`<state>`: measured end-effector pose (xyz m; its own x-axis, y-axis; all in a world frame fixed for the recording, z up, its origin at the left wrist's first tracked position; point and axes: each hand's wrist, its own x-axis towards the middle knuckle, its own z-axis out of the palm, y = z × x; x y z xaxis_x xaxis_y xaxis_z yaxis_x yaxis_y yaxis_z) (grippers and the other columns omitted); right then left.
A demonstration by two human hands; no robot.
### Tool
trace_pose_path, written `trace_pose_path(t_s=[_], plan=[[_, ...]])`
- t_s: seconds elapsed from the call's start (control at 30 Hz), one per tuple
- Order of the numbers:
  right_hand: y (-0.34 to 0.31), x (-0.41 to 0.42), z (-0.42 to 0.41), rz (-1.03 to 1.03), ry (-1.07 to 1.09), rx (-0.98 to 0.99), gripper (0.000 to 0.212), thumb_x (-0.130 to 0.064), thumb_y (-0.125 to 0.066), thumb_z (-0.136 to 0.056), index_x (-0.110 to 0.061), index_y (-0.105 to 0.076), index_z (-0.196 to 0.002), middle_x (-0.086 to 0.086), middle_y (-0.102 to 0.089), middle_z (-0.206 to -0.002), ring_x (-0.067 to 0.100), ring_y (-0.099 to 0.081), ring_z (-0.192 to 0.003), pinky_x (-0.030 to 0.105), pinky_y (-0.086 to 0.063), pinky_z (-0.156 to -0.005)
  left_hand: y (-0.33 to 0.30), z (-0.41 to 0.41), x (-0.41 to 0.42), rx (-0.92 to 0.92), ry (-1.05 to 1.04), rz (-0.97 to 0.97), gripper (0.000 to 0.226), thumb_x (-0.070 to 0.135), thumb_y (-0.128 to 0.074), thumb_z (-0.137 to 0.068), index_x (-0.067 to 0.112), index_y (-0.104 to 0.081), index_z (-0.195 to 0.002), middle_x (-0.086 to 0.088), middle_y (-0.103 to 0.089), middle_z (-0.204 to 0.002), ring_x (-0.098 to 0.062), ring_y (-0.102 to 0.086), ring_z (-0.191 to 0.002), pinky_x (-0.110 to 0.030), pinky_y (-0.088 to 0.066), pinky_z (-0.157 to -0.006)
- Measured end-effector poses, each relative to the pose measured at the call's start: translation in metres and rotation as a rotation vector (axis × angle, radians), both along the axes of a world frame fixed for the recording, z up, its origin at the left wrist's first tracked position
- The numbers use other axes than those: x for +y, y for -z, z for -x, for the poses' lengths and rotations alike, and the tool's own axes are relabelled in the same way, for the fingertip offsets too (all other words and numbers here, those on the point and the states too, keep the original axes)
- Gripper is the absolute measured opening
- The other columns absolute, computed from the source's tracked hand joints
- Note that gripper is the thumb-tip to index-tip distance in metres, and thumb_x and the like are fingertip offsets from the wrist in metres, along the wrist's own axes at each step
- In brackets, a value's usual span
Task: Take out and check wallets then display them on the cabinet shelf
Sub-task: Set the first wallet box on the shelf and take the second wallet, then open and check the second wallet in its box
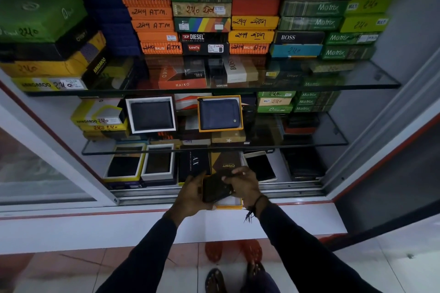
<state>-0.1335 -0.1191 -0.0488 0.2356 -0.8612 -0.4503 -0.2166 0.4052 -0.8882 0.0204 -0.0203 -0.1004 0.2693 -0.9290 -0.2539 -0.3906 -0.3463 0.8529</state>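
Note:
A dark wallet [215, 189] is held between both hands in front of the cabinet's bottom shelf. My left hand [191, 194] cups it from the left and below. My right hand [242, 184] grips its top right edge with the fingers. Under the wallet lies an open yellow-rimmed box [229, 203] with a white lining, on the cabinet's sill. On the middle glass shelf [333, 143] stand two wallets on show: a black one in a white box [151, 114] and a blue one in a yellow box [220, 113].
The bottom shelf holds open boxes with dark wallets [125, 164] [158, 162], an AX box [194, 164] and a white box [260, 165]. The top shelf is packed with stacked coloured boxes [202, 14]. Sliding door rails [285, 190] run along the sill. My feet [215, 279] stand on the tiled floor.

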Motion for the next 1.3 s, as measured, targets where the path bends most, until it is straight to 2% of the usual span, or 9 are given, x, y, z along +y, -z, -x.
trace_pose_path(t_s=[0.13,0.23,0.4,0.53,0.7,0.83,1.0,1.13,1.3], plan=[[-0.012,-0.017,0.027,-0.260,-0.002,-0.174,0.024,-0.003,-0.072,-0.084,-0.007,-0.063,-0.106,0.019,-0.066,-0.123,0.037,-0.064,-0.112,0.040,-0.058,-0.072,-0.019,-0.009,0.002,0.149,-0.048,0.082,0.091,0.009,-0.097,-0.059,0.032,-0.056,-0.137,0.001,-0.047,-0.132,-0.024,-0.058,-0.120,-0.025,-0.062,-0.085],[-0.016,-0.022,0.046,-0.347,-0.117,-0.243,0.044,-0.010,-0.068,-0.089,0.001,-0.056,-0.130,0.025,-0.061,-0.133,0.040,-0.061,-0.122,0.042,-0.056,-0.091,-0.036,-0.010,0.004,0.265,-0.044,0.082,0.086,0.015,-0.097,-0.062,0.031,-0.060,-0.137,-0.003,-0.058,-0.132,-0.023,-0.062,-0.116,-0.040,-0.062,-0.092],[-0.002,-0.011,0.062,-0.495,-0.114,-0.517,0.035,-0.031,-0.065,-0.090,-0.008,-0.067,-0.117,0.020,-0.068,-0.123,0.037,-0.064,-0.118,0.046,-0.052,-0.103,-0.045,0.005,0.009,0.730,-0.068,0.083,0.061,0.007,-0.077,-0.080,0.014,-0.061,-0.138,-0.013,-0.070,-0.132,-0.026,-0.063,-0.127,-0.041,-0.046,-0.114],[0.002,0.006,0.054,-0.552,-0.285,-0.628,0.036,-0.019,-0.059,-0.096,-0.002,-0.062,-0.127,0.018,-0.069,-0.121,0.032,-0.069,-0.110,0.041,-0.057,-0.096,-0.043,0.030,0.013,1.024,-0.051,0.122,0.046,0.003,-0.057,-0.092,-0.004,-0.058,-0.137,-0.022,-0.067,-0.129,-0.026,-0.068,-0.113,-0.035,-0.052,-0.106],[-0.002,0.000,0.059,-0.357,-0.283,-0.537,0.019,0.002,-0.058,-0.093,0.002,-0.069,-0.109,0.019,-0.071,-0.106,0.022,-0.074,-0.090,0.027,-0.061,-0.079,-0.046,0.025,0.019,1.195,-0.083,0.134,0.035,0.002,-0.048,-0.096,-0.006,-0.067,-0.125,-0.028,-0.066,-0.131,-0.033,-0.069,-0.118,-0.033,-0.059,-0.097],[-0.012,-0.010,0.064,-0.159,-0.281,-0.346,0.022,0.007,-0.063,-0.087,0.009,-0.067,-0.109,0.019,-0.072,-0.098,0.022,-0.073,-0.080,0.025,-0.061,-0.069,-0.034,0.015,0.024,1.177,-0.135,0.151,0.037,-0.009,-0.045,-0.097,-0.002,-0.065,-0.128,-0.026,-0.065,-0.134,-0.034,-0.067,-0.120,-0.034,-0.059,-0.097],[-0.038,-0.019,0.077,0.124,-0.207,-0.206,0.026,-0.002,-0.074,-0.082,0.011,-0.071,-0.105,0.029,-0.073,-0.102,0.032,-0.071,-0.086,0.029,-0.062,-0.070,-0.017,0.002,0.033,0.916,-0.316,0.155,0.054,-0.001,-0.076,-0.072,0.015,-0.069,-0.123,-0.017,-0.066,-0.134,-0.029,-0.063,-0.123,-0.034,-0.057,-0.094],[-0.046,0.014,0.051,0.315,-0.314,-0.010,0.010,-0.005,-0.077,-0.081,-0.001,-0.077,-0.090,0.010,-0.077,-0.082,0.008,-0.072,-0.066,0.020,-0.058,-0.060,-0.016,0.019,0.024,0.786,-0.437,0.155,0.054,0.012,-0.086,-0.062,0.022,-0.071,-0.113,-0.002,-0.075,-0.113,-0.023,-0.066,-0.110,-0.036,-0.050,-0.086],[-0.037,0.067,0.012,0.726,-0.481,0.291,0.020,-0.004,-0.061,-0.080,-0.010,-0.081,-0.080,0.006,-0.080,-0.086,0.013,-0.073,-0.080,0.022,-0.055,-0.080,-0.009,0.043,0.012,0.791,-0.447,0.242,0.046,-0.028,-0.062,-0.076,0.010,-0.065,-0.102,-0.013,-0.067,-0.109,-0.029,-0.063,-0.101,-0.028,-0.059,-0.069]])
